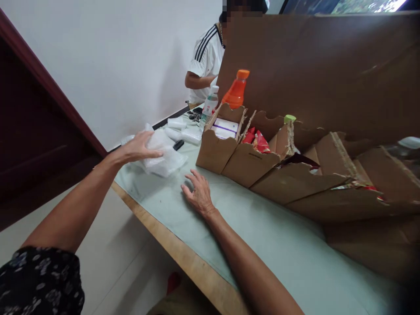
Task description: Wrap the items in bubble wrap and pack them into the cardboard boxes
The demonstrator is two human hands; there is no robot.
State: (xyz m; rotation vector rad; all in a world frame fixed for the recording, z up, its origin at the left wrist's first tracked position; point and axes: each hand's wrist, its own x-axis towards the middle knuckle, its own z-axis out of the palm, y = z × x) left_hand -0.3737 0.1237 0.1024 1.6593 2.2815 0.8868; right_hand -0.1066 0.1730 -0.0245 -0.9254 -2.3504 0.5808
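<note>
My left hand (139,147) is at the far left end of the table, against a crumpled sheet of clear, whitish plastic wrap (166,157). Its thumb and fingers are apart, and part of the wrap lies behind the hand. My right hand (198,193) rests low over the pale green tabletop (170,197), fingers spread and slightly curled, with nothing in it. Beyond the wrap lie a small black object (178,145) and several whitish plastic-wrapped packets (192,135).
Cardboard compartments (213,151) line the right side, holding white boxes (225,127) and red packets (261,142). A clear bottle (210,105) and an orange bottle (235,92) stand behind. A person in a white shirt (207,54) is beyond a tall cardboard panel (311,70).
</note>
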